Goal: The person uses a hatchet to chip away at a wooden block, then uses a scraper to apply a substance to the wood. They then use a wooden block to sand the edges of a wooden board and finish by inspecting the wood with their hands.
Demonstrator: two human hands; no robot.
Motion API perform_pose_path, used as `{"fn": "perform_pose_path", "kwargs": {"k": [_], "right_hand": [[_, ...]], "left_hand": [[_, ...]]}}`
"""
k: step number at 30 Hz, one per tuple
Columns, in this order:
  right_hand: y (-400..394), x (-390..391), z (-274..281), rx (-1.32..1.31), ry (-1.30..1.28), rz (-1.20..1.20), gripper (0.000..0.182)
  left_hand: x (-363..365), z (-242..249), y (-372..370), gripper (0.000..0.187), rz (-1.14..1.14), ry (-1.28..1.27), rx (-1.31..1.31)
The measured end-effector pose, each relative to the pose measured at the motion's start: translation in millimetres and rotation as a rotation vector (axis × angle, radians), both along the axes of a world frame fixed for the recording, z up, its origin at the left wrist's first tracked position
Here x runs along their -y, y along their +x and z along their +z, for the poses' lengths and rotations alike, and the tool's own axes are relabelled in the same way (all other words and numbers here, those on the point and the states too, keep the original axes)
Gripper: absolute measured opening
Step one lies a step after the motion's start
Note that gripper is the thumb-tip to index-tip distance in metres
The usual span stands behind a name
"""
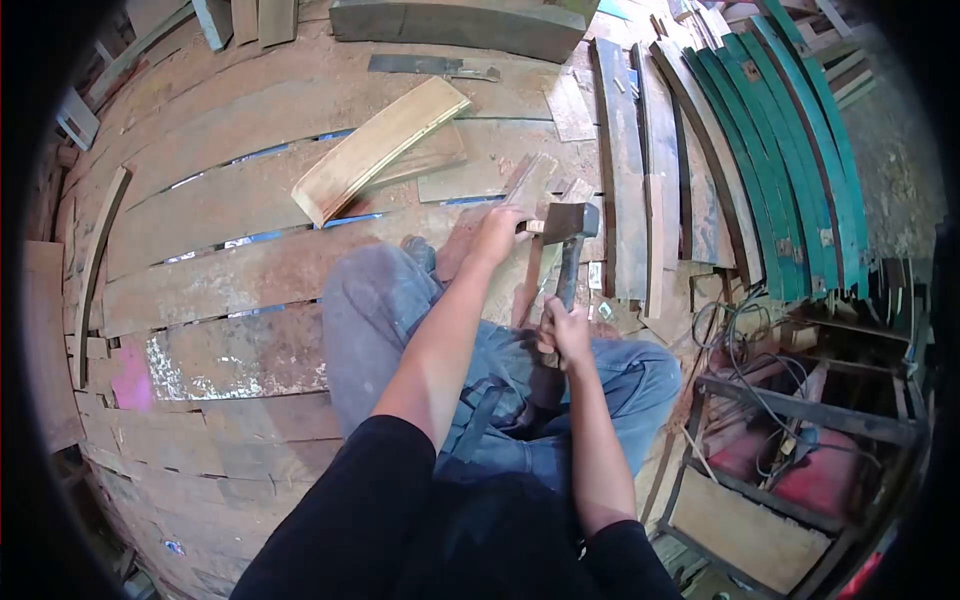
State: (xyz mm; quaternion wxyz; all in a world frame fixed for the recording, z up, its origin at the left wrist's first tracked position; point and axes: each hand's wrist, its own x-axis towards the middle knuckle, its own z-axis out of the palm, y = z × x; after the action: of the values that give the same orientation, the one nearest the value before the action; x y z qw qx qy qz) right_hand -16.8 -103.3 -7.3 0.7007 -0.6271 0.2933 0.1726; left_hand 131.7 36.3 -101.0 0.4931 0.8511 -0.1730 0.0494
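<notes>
My right hand [567,332] is closed around the handle of a hammer [572,222], whose dark, blocky head is raised toward my left hand. My left hand [499,233] is wrapped around a short light-wood piece [531,227] that pokes out of the fist toward the hammer head; the rest of it is hidden by the fingers. Just beyond the left fist lies a narrow wood strip [533,178], running away from me. Both hands are in front of my crossed legs in blue trousers [375,300].
A pale board [380,150] rests across another on the plank floor [230,210]. Behind it is a flat dark-bladed tool [430,66] and a thick beam [455,28]. Long planks [622,170] and green slats [790,160] line the right, above a metal frame [800,405] with cables.
</notes>
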Motion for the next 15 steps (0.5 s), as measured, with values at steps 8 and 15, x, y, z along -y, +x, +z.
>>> {"fn": "perform_pose_path", "kwargs": {"k": [8,15], "right_hand": [[6.0,22.1,-6.1,0.029,-0.358,0.193,0.027],[7.9,-18.6,-10.8,0.034,-1.285,0.428,0.026]], "left_hand": [[-0.2,-0.5,-1.6,0.028,-0.036,0.036,-0.053],[-0.5,-21.1,0.8,0.043,0.191,-0.005,-0.257]]}}
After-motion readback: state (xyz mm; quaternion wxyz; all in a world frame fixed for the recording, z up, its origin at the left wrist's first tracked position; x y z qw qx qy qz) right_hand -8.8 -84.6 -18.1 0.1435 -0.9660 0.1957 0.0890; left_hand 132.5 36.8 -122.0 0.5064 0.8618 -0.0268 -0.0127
